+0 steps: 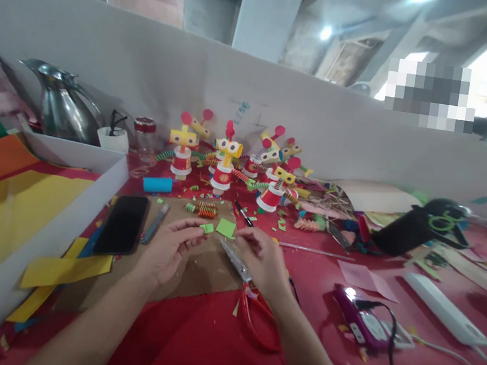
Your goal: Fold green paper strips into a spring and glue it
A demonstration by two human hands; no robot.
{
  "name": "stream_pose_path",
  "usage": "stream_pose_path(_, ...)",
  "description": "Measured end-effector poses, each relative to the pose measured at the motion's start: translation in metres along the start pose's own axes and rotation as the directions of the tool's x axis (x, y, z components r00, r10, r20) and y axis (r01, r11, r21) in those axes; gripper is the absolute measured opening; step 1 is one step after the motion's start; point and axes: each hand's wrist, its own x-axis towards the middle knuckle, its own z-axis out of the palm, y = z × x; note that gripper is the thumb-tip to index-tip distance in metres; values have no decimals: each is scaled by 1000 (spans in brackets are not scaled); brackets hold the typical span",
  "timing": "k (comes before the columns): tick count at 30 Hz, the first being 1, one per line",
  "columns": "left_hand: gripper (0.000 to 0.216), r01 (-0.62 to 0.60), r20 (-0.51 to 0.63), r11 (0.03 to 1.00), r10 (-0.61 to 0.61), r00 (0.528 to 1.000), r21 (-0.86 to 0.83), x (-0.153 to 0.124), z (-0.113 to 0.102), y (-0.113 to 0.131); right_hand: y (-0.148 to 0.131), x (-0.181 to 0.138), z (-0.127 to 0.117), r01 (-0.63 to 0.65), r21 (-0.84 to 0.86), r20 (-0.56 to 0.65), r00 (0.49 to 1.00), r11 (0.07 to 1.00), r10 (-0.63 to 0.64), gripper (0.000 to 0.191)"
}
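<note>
Between thumb and fingers, my left hand [173, 245] pinches a small folded-looking green paper piece [207, 227]. My right hand [263, 255] is closed, its fingertips at the right edge of a green paper square [225, 228]. Below the right hand lies a pair of scissors [236, 261] with red handles, blades pointing to the paper. Brown cardboard [208, 268] is under both hands. Behind them are coiled paper springs [207, 209] and a black pen [243, 213]. A utility knife [155, 224] and a black phone [122, 225] lie left of my left hand.
Several paper-cup robot figures [223, 175] stand at the back near a blue paper roll [157, 185]. A white box [107, 187] of coloured sheets is at left, beside a steel jug [62, 102]. At right are a black bottle [404, 232], a purple device [360, 320] and a white power strip [446, 307].
</note>
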Motion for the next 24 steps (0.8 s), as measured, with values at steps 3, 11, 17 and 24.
stream_pose_path(3,19,27,45,999,-25,999,-41,-2,1,2,-15,5,35,-202,552,150,978,809,142,14)
stream_pose_path(11,17,11,48,1000,-11,999,4,-2,4,-2,-8,1,60,-242,820,154,966,518,207,17)
stream_pose_path(17,18,11,30,1000,-11,999,24,-1,5,-6,-4,-3,63,-282,844,177,949,456,261,17)
stream_pose_path(24,19,-34,-26,990,38,999,139,-1,4,-9,-5,-4,62,-288,822,163,945,492,282,19)
